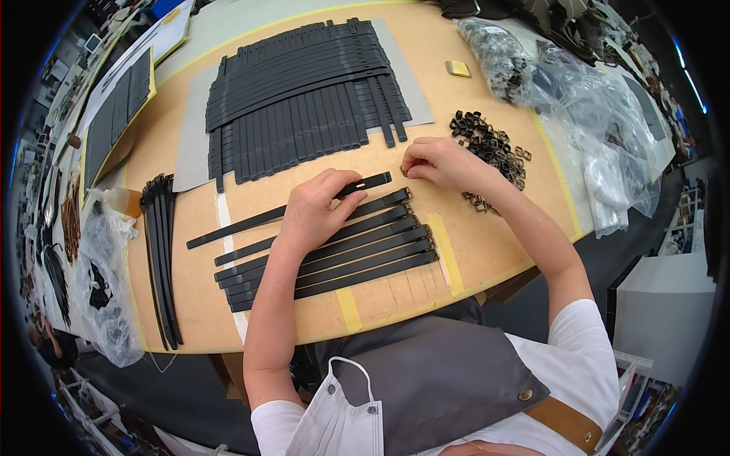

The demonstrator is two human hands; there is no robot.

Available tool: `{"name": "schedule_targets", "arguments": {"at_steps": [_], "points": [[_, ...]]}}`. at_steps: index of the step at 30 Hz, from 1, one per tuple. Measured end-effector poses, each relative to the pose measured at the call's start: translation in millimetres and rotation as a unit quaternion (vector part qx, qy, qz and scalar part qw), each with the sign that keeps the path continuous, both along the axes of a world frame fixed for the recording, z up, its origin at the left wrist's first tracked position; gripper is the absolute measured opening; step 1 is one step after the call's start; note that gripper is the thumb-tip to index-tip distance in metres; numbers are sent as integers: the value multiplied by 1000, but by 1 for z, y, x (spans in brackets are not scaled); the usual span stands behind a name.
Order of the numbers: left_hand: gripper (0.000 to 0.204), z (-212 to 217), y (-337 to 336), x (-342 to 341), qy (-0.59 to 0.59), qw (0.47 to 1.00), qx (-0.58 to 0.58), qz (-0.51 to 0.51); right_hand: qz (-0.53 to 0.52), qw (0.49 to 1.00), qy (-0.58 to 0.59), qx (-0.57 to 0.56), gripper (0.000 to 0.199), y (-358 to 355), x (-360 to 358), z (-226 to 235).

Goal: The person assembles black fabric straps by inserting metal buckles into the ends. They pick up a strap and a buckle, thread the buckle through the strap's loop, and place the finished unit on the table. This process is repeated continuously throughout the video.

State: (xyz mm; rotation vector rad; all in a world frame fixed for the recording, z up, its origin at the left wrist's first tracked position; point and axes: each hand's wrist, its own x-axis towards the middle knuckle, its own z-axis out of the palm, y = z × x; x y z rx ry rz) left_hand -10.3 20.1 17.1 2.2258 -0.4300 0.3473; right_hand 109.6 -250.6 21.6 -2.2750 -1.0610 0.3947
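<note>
While the left hand (313, 209) pins a black strap (289, 210) flat against the wooden table (190, 304), its fingers curled loosely over the strap near its slotted end, the right hand (441, 163) hovers just past that end with its fingertips pinched together, seemingly on a small metal buckle, though the piece itself is too small to make out. Just below the left hand, a row of finished-looking straps (327, 262) lies side by side, each with a ring at its right end, lined up against a yellow tape strip (445, 254) that seems to serve as a stop. A heap of dark buckles (490, 144) sits close to the right hand, within easy reach, and a large stack of bare straps (304, 95) waits further back on a grey sheet (190, 144)
</note>
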Motion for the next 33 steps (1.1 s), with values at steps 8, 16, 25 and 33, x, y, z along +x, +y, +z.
{"name": "schedule_targets", "arguments": {"at_steps": [8,16,25,33], "points": [[21,10,1,-4,31,999,6,12,48,933,331,129,15,6,-11,11],[20,14,-1,-9,55,998,-20,-14,78,922,373,63,16,23,-14,31],[23,17,-3,-11,102,994,-15,-23,55,949,291,112,14,49,-34,30],[24,18,-5,-12,109,992,-34,-45,2,903,406,138,19,48,-31,23]]}}
